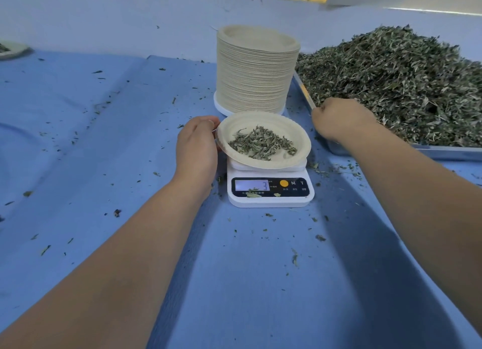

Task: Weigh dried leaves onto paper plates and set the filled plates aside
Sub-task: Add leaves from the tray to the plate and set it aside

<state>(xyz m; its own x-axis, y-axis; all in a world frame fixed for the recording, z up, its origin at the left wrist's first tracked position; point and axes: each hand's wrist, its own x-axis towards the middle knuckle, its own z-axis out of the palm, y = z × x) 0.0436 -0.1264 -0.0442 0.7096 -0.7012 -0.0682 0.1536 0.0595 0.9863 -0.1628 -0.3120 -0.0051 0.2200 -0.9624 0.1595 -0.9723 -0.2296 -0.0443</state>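
Left hand (198,142): pinches paper plate (263,140) rim, centre frame, on scale (270,192) reading 3. Right hand (339,119): curled in dried leaves (404,82), right; contents unseen. We should release before reading, add small pinches.

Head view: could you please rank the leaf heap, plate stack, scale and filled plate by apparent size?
1. leaf heap
2. plate stack
3. filled plate and scale: about alike, so left unranked.

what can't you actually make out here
Head view only:
right hand: curled fingers face away, so whatever its grip holds is hidden.
scale: labels under the buttons too small to read.
tray of dried leaves: cut off by the right edge.
far-left plate: cropped by the left edge, blurred.
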